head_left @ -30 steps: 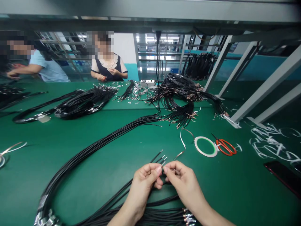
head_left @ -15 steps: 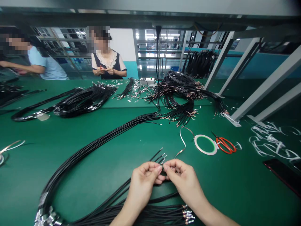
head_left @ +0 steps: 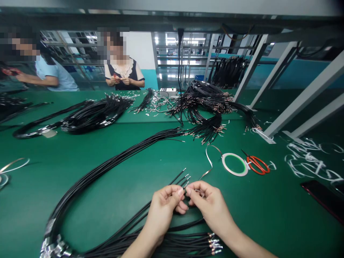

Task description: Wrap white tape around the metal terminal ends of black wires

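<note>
Several black cables with bare silvery ends (head_left: 185, 176) stick out past the fingertips of my left hand (head_left: 167, 204), which is closed around them. The fingers of my right hand (head_left: 208, 200) are pinched beside one cable end, nearly meeting my left thumb. A thin strip of copper tape (head_left: 208, 171) runs from its roll (head_left: 225, 171) to behind my right fingers, where a pale bit of it shows. The exact contact at the fingertips is hidden. Below my wrists lie more black cables (head_left: 185, 242) with copper and silvery ends (head_left: 215, 245).
Orange-handled scissors (head_left: 259, 165) lie beside the roll. White strip scraps (head_left: 311, 161) and a dark phone (head_left: 322, 200) are at right. A long cable bundle (head_left: 107, 163) curves across the green table (head_left: 129, 193). Cable heaps (head_left: 201, 96) and metal posts (head_left: 298, 104) stand beyond. Two people work opposite.
My hands stay almost in place, with the fingertips shifting slightly at the cable end. At the far left, a co-worker's hands have risen a little.
</note>
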Demonstrator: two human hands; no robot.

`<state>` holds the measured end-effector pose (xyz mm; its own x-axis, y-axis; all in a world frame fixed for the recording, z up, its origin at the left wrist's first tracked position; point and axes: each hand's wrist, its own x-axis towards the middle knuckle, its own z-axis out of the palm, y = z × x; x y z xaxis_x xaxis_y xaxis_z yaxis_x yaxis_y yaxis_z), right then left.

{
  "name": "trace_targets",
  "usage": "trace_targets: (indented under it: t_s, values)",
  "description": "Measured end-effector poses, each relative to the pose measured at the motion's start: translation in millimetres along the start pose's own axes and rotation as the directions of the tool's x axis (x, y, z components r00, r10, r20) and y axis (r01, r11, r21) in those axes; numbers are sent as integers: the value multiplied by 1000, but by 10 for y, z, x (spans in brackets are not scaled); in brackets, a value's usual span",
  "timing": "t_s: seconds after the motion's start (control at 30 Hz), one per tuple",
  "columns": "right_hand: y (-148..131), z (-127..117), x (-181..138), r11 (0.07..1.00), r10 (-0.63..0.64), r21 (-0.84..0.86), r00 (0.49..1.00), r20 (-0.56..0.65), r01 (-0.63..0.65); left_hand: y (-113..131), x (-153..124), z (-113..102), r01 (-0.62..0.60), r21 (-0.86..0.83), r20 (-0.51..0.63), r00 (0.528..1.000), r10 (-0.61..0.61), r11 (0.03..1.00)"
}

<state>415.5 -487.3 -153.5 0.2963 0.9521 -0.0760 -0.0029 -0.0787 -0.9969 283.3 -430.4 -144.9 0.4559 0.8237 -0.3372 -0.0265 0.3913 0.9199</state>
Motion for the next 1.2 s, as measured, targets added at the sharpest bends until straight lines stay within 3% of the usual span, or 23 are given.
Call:
trace_targets:
  t_s: [0.43, 0.73, 0.97, 1.2]
  values:
    - [-60, -6, 22, 997, 18, 71, 999, 50, -21, 8, 7, -42, 61, -56, 102, 993, -55, 997]
    - [-14, -12, 47, 991, 111, 73, 994, 11, -112, -18, 10, 5, -68, 9, -13, 998, 68, 998]
    - [13, -4, 37, 992, 103, 66, 994, 22, -104, 16, 20, 13, -102, 62, -27, 994, 104, 993]
    - [77, 4, 51, 995, 83, 56, 996, 43, -85, -23, 61, -49, 12, -32, 50, 999, -11, 999]
